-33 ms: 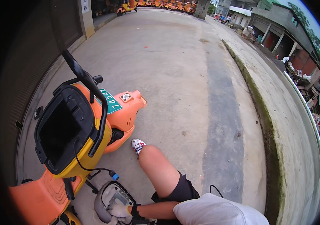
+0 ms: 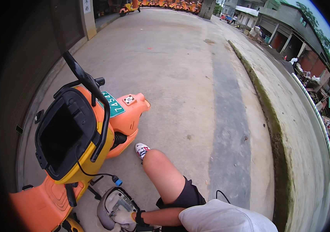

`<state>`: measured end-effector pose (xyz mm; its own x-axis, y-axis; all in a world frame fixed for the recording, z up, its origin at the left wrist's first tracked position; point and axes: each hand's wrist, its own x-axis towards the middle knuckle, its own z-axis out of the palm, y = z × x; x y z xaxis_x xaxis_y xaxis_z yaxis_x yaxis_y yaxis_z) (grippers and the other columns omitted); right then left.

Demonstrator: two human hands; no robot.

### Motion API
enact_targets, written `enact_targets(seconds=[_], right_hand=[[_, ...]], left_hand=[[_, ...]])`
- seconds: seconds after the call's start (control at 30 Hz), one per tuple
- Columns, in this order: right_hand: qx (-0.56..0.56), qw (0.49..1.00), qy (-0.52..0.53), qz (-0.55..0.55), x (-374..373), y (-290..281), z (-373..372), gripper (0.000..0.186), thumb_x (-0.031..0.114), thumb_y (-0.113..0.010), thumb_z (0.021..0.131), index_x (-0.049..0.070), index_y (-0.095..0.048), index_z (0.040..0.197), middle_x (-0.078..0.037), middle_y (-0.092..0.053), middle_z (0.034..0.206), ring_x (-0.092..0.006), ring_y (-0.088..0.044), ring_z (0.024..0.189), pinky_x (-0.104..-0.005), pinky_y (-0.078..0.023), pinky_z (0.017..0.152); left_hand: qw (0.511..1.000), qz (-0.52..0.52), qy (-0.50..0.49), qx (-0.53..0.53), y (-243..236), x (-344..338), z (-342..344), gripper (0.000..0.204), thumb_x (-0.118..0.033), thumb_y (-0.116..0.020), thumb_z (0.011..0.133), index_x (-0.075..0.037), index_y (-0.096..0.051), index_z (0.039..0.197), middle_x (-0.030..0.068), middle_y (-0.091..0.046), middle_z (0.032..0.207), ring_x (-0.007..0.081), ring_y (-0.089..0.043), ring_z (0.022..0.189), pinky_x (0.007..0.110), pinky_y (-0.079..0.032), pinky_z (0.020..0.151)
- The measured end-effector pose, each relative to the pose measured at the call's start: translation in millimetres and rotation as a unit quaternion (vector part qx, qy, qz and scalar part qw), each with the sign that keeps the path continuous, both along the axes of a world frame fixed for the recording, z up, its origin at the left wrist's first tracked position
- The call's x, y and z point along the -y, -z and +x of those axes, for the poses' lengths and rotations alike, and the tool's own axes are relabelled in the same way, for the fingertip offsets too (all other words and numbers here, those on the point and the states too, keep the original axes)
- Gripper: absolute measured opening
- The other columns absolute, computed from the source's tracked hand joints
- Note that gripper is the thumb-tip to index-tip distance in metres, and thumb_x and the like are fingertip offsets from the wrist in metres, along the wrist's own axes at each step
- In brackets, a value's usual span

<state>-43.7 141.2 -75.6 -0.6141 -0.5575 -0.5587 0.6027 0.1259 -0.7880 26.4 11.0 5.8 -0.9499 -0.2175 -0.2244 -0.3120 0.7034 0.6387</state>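
Observation:
A grey scooter seat (image 2: pixel 105 208) lies underside up on the ground beside the scooter, its ribbed inner plate (image 2: pixel 121 200) showing. My right hand (image 2: pixel 123 217), in a white glove with a black band at the wrist, rests over the near part of that underside. Its fingers are bent, and whatever lies beneath them is hidden. At the bottom edge my left hand (image 2: pixel 115 228), also gloved, shows only as a small patch close to the seat's rim; its fingers are cut off. Above the seat hangs a black cable with a blue-tipped plug (image 2: pixel 118 181).
An orange and yellow scooter (image 2: pixel 105 156) stands at the left, its dark compartment (image 2: pixel 61 133) uncovered and a black grab bar (image 2: pixel 104 131) arching over it. My bent leg (image 2: pixel 163 174) is right of the seat. A mossy curb (image 2: pixel 267 104) runs along the right. More scooters (image 2: pixel 169 4) stand far back.

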Motion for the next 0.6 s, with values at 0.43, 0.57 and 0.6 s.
enact_targets(seconds=[0.43,0.57,0.6], right_hand=[[-0.122,0.992,0.016,-0.003,13.8,98.8,-1.6,0.030,0.012,-0.042,0.092,-0.007,-0.064,0.092,-0.018,-0.064,0.071,-0.0279,-0.063,0.050,-0.0408,-0.048,0.043],[0.023,1.000,-0.011,-0.008,19.5,22.2,2.0,0.028,0.005,-0.041,0.089,-0.010,-0.063,0.082,-0.019,-0.060,0.060,-0.0293,-0.059,0.043,-0.0424,-0.042,0.037],[0.061,0.998,-0.012,0.007,12.4,20.0,-0.1,0.028,0.005,-0.041,0.089,-0.009,-0.063,0.080,-0.019,-0.059,0.059,-0.0293,-0.058,0.043,-0.0426,-0.042,0.037]], left_hand=[[0.993,-0.103,0.053,-0.025,-9.6,-27.8,-18.8,0.089,-0.042,-0.083,0.074,-0.002,-0.049,0.146,0.0315,-0.050,0.143,0.0451,-0.046,0.135,0.047,-0.038,0.115],[0.992,-0.111,0.051,0.019,-20.6,1.0,-1.2,0.095,-0.041,-0.082,0.077,-0.005,-0.040,0.153,0.0320,-0.045,0.149,0.0451,-0.042,0.139,0.046,-0.034,0.118],[0.992,-0.108,0.059,0.017,-18.7,-1.7,-3.6,0.095,-0.041,-0.082,0.077,-0.005,-0.040,0.153,0.0320,-0.045,0.149,0.0451,-0.042,0.139,0.046,-0.034,0.118]])
